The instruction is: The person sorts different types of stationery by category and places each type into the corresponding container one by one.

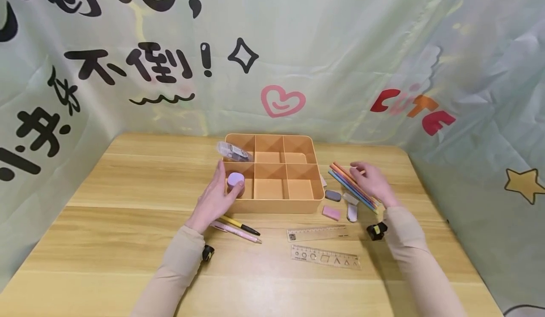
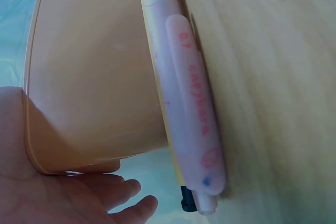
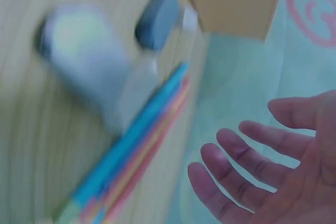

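Note:
My left hand (image 1: 211, 197) is at the left side of a tan compartment organizer (image 1: 272, 206). Its fingers (image 2: 107, 192) extend along the outer left wall, and its thumb reaches over the rim toward a round purple-topped item (image 1: 235, 180) in the front left compartment; whether the thumb presses it cannot be told. Above a bundle of colored pencils (image 1: 350, 184) hovers my right hand (image 1: 369, 180). Its fingers (image 3: 231, 182) are spread and hold nothing in the right wrist view. A clear-cased item (image 1: 234, 152) leans in the back left compartment.
A pink pen (image 1: 238, 232) and a yellow pen (image 1: 240, 224) lie before the organizer. Two clear rulers (image 1: 317, 233) are nearer me. Right of the organizer are a dark eraser (image 1: 333, 195), a pink eraser (image 1: 330, 213) and a whitish rounded item (image 1: 352, 212). A printed cloth (image 1: 340, 61) hangs behind.

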`<act>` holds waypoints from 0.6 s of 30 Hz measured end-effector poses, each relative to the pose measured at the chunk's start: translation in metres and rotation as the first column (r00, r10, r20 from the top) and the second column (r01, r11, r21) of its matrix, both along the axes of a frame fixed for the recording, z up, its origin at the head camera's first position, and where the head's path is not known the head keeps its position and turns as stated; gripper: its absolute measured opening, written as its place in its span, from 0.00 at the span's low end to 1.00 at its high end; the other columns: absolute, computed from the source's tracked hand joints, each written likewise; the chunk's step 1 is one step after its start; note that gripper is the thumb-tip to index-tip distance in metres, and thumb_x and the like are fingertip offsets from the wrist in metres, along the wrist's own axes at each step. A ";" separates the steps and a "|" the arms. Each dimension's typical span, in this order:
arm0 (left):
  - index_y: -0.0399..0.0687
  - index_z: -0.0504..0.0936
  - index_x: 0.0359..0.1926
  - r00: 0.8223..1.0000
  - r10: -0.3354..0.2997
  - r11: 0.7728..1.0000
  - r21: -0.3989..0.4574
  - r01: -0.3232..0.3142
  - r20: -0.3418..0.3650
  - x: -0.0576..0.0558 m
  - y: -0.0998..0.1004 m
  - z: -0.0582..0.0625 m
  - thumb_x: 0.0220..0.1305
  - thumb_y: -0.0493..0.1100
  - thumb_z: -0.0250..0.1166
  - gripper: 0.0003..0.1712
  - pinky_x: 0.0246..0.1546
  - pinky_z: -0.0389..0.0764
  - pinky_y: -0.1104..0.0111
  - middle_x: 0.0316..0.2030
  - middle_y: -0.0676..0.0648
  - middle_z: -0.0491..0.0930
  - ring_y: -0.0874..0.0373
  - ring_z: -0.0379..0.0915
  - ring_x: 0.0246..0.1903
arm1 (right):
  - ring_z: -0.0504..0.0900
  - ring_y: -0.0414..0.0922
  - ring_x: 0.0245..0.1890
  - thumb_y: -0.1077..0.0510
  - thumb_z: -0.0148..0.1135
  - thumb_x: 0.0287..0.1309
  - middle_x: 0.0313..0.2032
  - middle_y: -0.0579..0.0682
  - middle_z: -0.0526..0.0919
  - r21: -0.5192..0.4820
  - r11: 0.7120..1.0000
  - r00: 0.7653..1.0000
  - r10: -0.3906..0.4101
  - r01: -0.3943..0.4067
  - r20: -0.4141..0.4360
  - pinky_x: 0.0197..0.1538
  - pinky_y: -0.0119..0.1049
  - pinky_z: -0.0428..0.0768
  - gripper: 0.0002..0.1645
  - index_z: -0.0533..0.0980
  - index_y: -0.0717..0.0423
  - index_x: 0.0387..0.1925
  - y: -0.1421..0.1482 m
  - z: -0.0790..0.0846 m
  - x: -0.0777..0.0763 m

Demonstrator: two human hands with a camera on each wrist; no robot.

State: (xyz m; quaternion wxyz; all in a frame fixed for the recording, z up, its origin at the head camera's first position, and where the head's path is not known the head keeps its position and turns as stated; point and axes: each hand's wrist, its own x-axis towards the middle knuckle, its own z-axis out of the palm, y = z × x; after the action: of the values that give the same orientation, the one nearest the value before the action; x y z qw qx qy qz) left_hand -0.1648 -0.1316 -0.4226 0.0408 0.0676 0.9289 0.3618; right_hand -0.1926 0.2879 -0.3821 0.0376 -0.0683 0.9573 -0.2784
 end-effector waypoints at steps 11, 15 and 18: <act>0.40 0.28 0.79 1.000 -0.007 1.000 0.008 0.007 0.010 -0.001 -0.001 -0.001 0.74 0.67 0.49 0.56 0.76 0.57 0.43 0.81 0.37 0.32 0.37 0.44 0.78 | 0.81 0.60 0.41 0.60 0.56 0.66 0.41 0.71 0.82 0.135 0.990 0.996 0.030 -0.042 0.088 0.43 0.51 0.80 0.22 0.75 0.77 0.52 0.053 -0.002 -0.013; 0.41 0.28 0.79 1.000 -0.004 1.000 0.017 0.004 0.010 -0.001 0.000 -0.001 0.74 0.66 0.50 0.56 0.76 0.57 0.43 0.81 0.37 0.33 0.37 0.45 0.78 | 0.82 0.56 0.38 0.60 0.59 0.63 0.38 0.69 0.83 0.157 0.984 0.983 0.053 -0.082 0.176 0.40 0.45 0.81 0.19 0.76 0.76 0.46 0.064 -0.001 -0.018; 0.42 0.27 0.79 1.000 -0.001 1.000 0.016 0.000 0.017 -0.001 0.000 -0.001 0.74 0.67 0.50 0.56 0.75 0.58 0.42 0.81 0.37 0.32 0.36 0.46 0.78 | 0.82 0.56 0.37 0.61 0.60 0.62 0.36 0.69 0.83 0.164 0.982 0.973 0.057 -0.095 0.224 0.39 0.41 0.80 0.17 0.76 0.76 0.43 0.071 -0.001 -0.018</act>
State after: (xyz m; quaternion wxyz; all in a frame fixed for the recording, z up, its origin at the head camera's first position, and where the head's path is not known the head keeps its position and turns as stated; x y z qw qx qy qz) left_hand -0.1659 -0.1319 -0.4235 0.0480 0.0652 0.9256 0.3697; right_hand -0.2108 0.3588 -0.3829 0.1591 -0.0703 0.9647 -0.1979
